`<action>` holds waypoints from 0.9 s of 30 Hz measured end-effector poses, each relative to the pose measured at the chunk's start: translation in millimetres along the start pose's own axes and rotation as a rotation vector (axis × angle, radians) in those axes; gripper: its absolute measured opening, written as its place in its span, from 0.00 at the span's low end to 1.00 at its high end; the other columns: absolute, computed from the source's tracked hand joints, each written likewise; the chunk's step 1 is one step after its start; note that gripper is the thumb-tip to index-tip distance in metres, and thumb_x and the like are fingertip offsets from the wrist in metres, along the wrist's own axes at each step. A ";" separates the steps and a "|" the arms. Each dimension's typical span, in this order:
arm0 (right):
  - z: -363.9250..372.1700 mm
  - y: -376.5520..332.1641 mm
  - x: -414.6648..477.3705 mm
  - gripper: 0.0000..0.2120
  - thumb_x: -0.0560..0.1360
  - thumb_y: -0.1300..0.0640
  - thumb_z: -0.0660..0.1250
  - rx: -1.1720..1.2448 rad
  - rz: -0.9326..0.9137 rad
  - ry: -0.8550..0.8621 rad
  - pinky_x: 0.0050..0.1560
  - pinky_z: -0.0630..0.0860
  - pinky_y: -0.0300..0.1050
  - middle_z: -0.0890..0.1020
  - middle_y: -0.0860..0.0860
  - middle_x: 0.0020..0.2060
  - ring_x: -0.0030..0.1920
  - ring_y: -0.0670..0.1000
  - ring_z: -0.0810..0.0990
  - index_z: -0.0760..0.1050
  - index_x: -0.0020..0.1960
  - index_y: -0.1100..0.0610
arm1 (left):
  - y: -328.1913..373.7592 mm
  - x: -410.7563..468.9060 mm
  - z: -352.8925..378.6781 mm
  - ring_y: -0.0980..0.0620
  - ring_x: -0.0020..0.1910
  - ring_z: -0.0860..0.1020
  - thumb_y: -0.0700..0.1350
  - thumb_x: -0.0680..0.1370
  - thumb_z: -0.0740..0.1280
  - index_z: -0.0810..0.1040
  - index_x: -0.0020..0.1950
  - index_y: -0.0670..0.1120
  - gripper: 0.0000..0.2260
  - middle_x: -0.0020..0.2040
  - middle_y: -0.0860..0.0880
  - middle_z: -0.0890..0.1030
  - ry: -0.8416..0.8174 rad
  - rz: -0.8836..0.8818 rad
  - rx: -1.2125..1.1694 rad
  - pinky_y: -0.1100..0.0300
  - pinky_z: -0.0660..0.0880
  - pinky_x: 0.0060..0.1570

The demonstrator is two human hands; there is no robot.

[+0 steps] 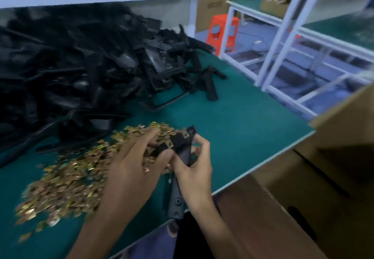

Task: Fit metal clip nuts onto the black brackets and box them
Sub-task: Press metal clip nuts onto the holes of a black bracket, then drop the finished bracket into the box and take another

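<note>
Sprawling over the left and back of the green-topped work table (242, 117), a big heap of black plastic brackets (81, 66) lies jumbled. Just in front of it spreads a loose pile of gold-coloured metal clip nuts (70, 181). Above that pile's right edge the left hand (133, 169) pinches the top end of one long black bracket (176, 196), thumb beside a fitted clip nut (169, 145). The right hand (194, 167) curls its fingers round the bracket's middle. An open brown cardboard box (303, 198) stands at the right.
</note>
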State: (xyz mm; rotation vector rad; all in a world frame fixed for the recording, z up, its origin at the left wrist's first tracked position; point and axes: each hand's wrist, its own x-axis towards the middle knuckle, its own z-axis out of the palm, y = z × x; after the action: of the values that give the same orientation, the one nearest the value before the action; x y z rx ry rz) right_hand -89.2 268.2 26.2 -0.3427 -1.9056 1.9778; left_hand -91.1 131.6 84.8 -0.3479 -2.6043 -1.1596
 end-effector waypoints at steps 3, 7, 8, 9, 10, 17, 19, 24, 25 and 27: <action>-51.2 5.4 -5.7 0.28 0.68 0.45 0.78 -0.056 0.021 0.088 0.39 0.82 0.47 0.83 0.39 0.47 0.42 0.45 0.86 0.69 0.62 0.31 | 17.2 -3.8 24.3 0.64 0.53 0.76 0.64 0.75 0.64 0.69 0.67 0.70 0.20 0.56 0.69 0.77 -0.124 0.031 -0.047 0.64 0.74 0.51; -133.4 9.9 -22.4 0.29 0.70 0.45 0.77 -0.095 0.069 0.271 0.50 0.83 0.55 0.86 0.42 0.50 0.49 0.48 0.86 0.68 0.66 0.31 | 40.0 -6.5 50.0 0.60 0.51 0.78 0.59 0.77 0.64 0.73 0.64 0.69 0.16 0.52 0.63 0.79 -0.269 0.094 -0.107 0.55 0.77 0.49; -155.4 9.5 -27.7 0.29 0.70 0.43 0.76 -0.105 0.086 0.311 0.49 0.84 0.52 0.85 0.39 0.51 0.50 0.46 0.86 0.67 0.66 0.30 | 45.7 -8.3 55.7 0.60 0.50 0.77 0.57 0.77 0.65 0.75 0.64 0.64 0.15 0.51 0.63 0.79 -0.288 0.113 -0.096 0.58 0.76 0.50; -178.1 9.2 -32.2 0.29 0.71 0.42 0.76 -0.120 0.101 0.354 0.48 0.83 0.46 0.84 0.35 0.52 0.51 0.43 0.85 0.66 0.66 0.28 | 51.9 -10.9 60.8 0.60 0.48 0.77 0.54 0.77 0.66 0.78 0.63 0.60 0.14 0.50 0.63 0.80 -0.298 0.146 -0.071 0.64 0.74 0.51; -201.4 10.6 -35.2 0.28 0.72 0.42 0.76 -0.142 0.115 0.404 0.48 0.82 0.41 0.83 0.32 0.52 0.52 0.40 0.84 0.66 0.66 0.30 | 57.7 -13.9 66.0 0.61 0.47 0.76 0.49 0.77 0.68 0.79 0.62 0.57 0.13 0.48 0.63 0.80 -0.309 0.174 -0.047 0.71 0.70 0.51; -362.9 46.2 9.9 0.36 0.74 0.50 0.77 -0.225 0.418 0.673 0.60 0.80 0.58 0.78 0.50 0.64 0.61 0.56 0.79 0.64 0.77 0.50 | 82.0 -32.9 86.8 0.69 0.49 0.75 0.38 0.76 0.73 0.84 0.53 0.54 0.12 0.48 0.59 0.82 -0.505 0.136 -0.122 0.82 0.63 0.48; -393.6 50.6 26.3 0.44 0.73 0.49 0.78 -0.252 0.524 0.635 0.66 0.75 0.58 0.73 0.52 0.70 0.67 0.57 0.75 0.56 0.80 0.53 | 81.7 -35.8 84.2 0.70 0.49 0.75 0.37 0.76 0.73 0.84 0.53 0.52 0.11 0.47 0.58 0.82 -0.490 0.154 -0.120 0.80 0.65 0.47; -398.4 68.6 34.5 0.40 0.77 0.51 0.74 -0.499 0.670 0.465 0.64 0.73 0.51 0.70 0.57 0.74 0.71 0.59 0.72 0.56 0.81 0.57 | 60.5 -32.1 66.3 0.70 0.50 0.76 0.43 0.76 0.71 0.81 0.55 0.59 0.12 0.45 0.63 0.81 -0.399 0.171 -0.081 0.81 0.66 0.47; -388.6 69.5 34.8 0.35 0.78 0.50 0.73 -0.542 0.619 0.452 0.65 0.74 0.53 0.72 0.56 0.72 0.69 0.58 0.74 0.62 0.79 0.55 | 54.3 -31.4 59.2 0.69 0.50 0.77 0.47 0.76 0.69 0.79 0.54 0.63 0.11 0.45 0.63 0.81 -0.380 0.142 -0.066 0.80 0.67 0.46; -358.8 62.3 34.3 0.24 0.78 0.50 0.72 -0.568 0.470 0.411 0.63 0.78 0.57 0.77 0.52 0.67 0.62 0.55 0.78 0.71 0.73 0.50 | 37.4 -29.2 42.4 0.67 0.51 0.77 0.54 0.75 0.66 0.76 0.54 0.69 0.10 0.49 0.66 0.81 -0.320 0.055 -0.039 0.79 0.68 0.46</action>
State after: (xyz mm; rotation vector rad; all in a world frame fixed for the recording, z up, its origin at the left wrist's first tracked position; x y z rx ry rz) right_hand 25.4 606.5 -52.8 -1.3411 -2.1915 1.3874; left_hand -58.0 184.6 73.4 -0.6578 -2.8210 -1.2249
